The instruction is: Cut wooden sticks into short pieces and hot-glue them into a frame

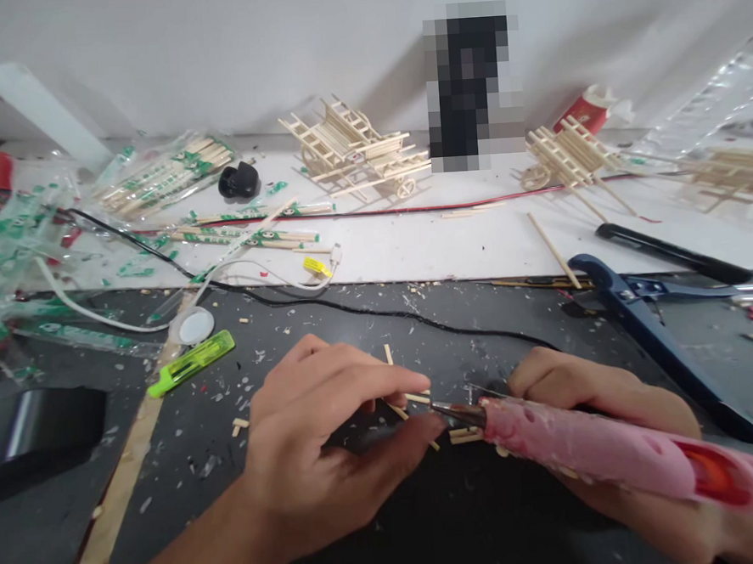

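Note:
My right hand (607, 404) is wrapped round a pink glue gun (584, 448), whose metal nozzle points left. The nozzle tip reaches a thin wooden stick (418, 398) between the thumb and fingers of my left hand (340, 429). That hand is closed on the stick in a loose pinch. Another short stick (389, 354) stands out just behind the fingertips, and small wooden pieces (466, 436) lie under the nozzle. Fingers and nozzle partly hide how these pieces meet.
Small wooden cart models (342, 139) stand at the back, near bagged chopsticks (172, 171). Blue pliers (661, 341) and a black cutter (674, 253) lie right. A green highlighter (193, 361), white cable and black cord (378, 314) lie behind my hands.

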The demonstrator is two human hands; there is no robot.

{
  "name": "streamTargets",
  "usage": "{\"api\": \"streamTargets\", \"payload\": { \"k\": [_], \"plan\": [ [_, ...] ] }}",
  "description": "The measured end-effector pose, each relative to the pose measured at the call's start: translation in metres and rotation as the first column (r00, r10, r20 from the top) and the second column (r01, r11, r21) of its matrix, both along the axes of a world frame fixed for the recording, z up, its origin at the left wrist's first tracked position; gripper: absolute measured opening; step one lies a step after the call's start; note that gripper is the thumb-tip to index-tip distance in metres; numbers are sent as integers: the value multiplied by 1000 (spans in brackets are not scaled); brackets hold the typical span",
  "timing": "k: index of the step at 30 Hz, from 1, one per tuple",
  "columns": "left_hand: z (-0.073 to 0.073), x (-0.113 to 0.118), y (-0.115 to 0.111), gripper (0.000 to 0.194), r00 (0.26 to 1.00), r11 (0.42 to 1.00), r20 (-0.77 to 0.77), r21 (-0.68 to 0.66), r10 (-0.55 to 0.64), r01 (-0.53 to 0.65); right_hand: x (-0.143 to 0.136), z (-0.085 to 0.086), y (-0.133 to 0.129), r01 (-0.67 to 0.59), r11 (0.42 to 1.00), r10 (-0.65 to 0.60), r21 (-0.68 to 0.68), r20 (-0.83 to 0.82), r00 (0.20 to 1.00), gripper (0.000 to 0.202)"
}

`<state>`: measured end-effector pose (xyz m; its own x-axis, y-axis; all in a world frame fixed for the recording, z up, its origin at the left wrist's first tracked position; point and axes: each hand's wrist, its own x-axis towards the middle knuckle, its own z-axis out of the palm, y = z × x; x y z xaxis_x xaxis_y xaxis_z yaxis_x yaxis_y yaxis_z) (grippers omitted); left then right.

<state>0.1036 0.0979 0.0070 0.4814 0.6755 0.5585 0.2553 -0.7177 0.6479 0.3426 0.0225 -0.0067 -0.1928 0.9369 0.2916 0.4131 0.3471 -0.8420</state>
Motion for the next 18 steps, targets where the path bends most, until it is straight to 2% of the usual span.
{"api": "streamTargets", "payload": {
  "k": [9,18],
  "plan": [
    [2,2,0,16,1000,999,21,30,-21,21,2,-3,-1,-25,1000,25,-4,-4,1000,12],
    [5,-1,7,13,999,994,-34,109,22,-18,5,2,0,6,1000,-6,22,-20,1000,14]
  ]
}}
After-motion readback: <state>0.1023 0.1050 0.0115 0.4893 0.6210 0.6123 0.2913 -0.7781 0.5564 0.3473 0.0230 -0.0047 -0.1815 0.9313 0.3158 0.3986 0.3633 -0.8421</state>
